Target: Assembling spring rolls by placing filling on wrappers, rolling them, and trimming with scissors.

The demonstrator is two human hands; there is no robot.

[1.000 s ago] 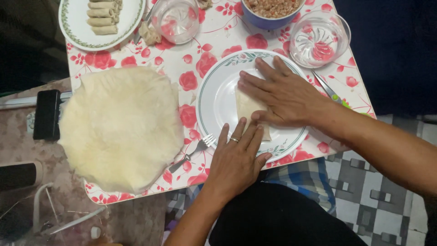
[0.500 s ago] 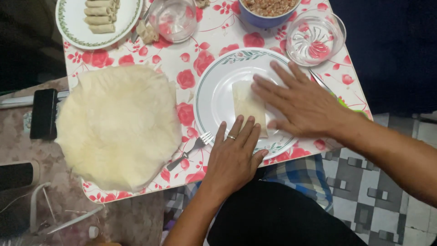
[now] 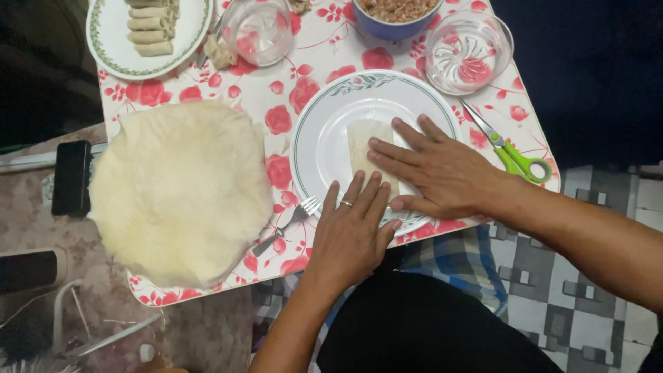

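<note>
Pale folded wrapper (image 3: 364, 141) lies flat on the white plate (image 3: 324, 138), both hands (image 3: 394, 200) pressing it open-palmed.

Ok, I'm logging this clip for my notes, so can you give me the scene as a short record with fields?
Left hand: flat on the near edge of the wrapper, ring on one finger
Right hand: flat, pressing the rolled wrapper
Plate: white, green-rimmed, under the wrapper
Fork: leaning on the plate's left rim
Wrapper stack: pale, round, left of the plate
Scissors: green-handled, right of the plate
Finished rolls: on the far-left plate
Filling bowl: blue, far edge
</note>
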